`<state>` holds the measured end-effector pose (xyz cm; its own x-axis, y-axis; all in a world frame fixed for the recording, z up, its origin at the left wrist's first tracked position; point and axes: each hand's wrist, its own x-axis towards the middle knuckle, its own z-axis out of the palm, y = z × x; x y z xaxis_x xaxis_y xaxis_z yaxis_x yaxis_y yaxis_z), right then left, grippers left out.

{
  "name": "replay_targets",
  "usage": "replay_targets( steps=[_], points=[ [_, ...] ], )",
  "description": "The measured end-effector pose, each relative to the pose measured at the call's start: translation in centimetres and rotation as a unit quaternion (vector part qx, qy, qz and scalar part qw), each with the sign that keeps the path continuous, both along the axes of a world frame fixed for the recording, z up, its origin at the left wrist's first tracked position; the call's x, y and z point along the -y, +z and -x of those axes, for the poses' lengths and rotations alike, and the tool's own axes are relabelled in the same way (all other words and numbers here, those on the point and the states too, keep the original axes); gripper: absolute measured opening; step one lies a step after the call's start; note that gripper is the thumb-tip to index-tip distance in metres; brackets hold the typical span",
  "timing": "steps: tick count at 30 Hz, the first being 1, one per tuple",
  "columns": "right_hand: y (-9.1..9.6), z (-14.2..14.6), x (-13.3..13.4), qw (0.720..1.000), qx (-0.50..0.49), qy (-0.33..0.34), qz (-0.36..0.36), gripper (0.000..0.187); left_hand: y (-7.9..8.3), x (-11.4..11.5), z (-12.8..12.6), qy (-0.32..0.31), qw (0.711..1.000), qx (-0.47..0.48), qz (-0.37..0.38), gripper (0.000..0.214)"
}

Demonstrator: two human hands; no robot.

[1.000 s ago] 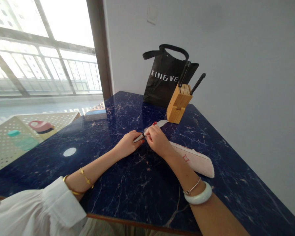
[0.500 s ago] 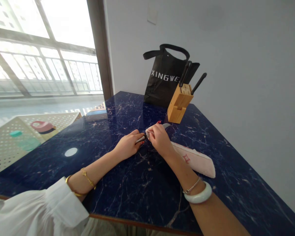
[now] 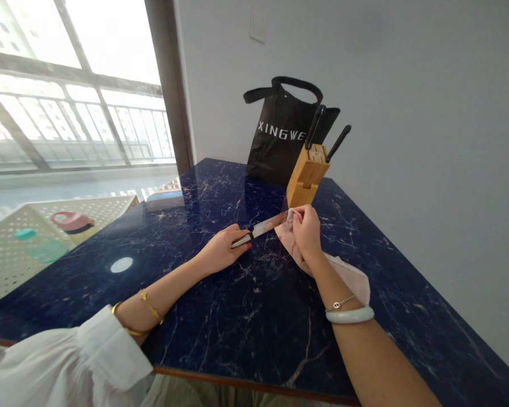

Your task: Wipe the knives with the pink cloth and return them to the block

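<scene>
My left hand [image 3: 224, 249] is closed round the handle of a kitchen knife [image 3: 264, 227], whose blade points away to the right above the dark blue marbled table. Pinched in my right hand [image 3: 307, 229] is a pale pink cloth [image 3: 289, 242], wrapped at the blade's tip. The tip itself is hidden by cloth and fingers. The rest of the cloth trails beneath my right wrist onto the tabletop. Just behind my right hand stands a wooden knife block [image 3: 304, 189] with black-handled knives in it.
A black tote bag [image 3: 275, 150] with white lettering stands behind the block, near the wall. On the left, a white perforated basket [image 3: 106, 212] holds bottles. A white round disc [image 3: 121, 264] lies on the blue table [image 3: 220, 339].
My right hand has slid the cloth along the blade from near the handle to the tip, away to the right, baring the blade. My left hand has stayed nearly still.
</scene>
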<state>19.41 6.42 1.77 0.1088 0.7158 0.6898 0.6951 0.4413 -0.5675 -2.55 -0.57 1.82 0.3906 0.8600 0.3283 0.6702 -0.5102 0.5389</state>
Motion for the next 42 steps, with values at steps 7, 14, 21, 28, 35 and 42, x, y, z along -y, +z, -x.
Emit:
replay_targets(
  steps=[7, 14, 21, 28, 35, 42],
  points=[
    [-0.1, 3.4, 1.7, 0.986, 0.086, 0.146, -0.001, 0.011, -1.0, -0.7, 0.2, -0.01, 0.987, 0.109, 0.12, 0.034],
    [0.3, 5.1, 2.9, 0.967, 0.165, 0.193, -0.005, 0.012, -1.1, -1.1, 0.2, -0.013, 0.98, 0.141, 0.142, 0.034],
    [0.2, 5.4, 3.5, 0.954, 0.183, 0.239, 0.018, 0.016, -1.9, -1.7, 0.2, 0.015, 0.978, 0.159, 0.134, 0.031],
    [0.4, 6.3, 4.6, 0.956, 0.222, 0.183, 0.062, 0.012, -2.8, -2.5, 0.5, 0.119, 0.942, 0.286, 0.127, 0.039],
    [2.2, 6.7, 5.8, 0.935, 0.315, 0.159, 0.011, 0.051, -1.0, -1.2, 0.0, 0.107, 0.955, 0.268, 0.062, 0.019],
    [1.8, 6.8, 5.2, 0.919, 0.382, 0.088, -0.046, 0.026, -0.8, 0.1, -0.8, 0.033, 0.967, 0.25, 0.028, 0.02]
  ],
)
